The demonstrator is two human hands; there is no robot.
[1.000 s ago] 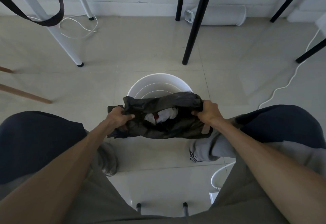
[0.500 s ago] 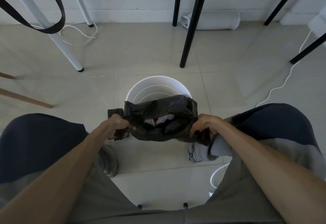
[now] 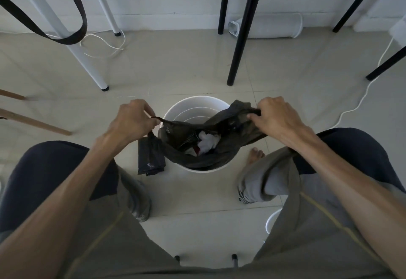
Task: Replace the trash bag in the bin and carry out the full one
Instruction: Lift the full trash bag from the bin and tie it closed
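Both hands, left hand and right hand, grip opposite edges of the crumpled black plastic trash bag (white scraps inside) over the round white bin.

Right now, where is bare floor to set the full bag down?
Bare tiles lie between the white bin, white table leg and black leg. Crowded: between the knees by the bare foot, and right by the white cable.
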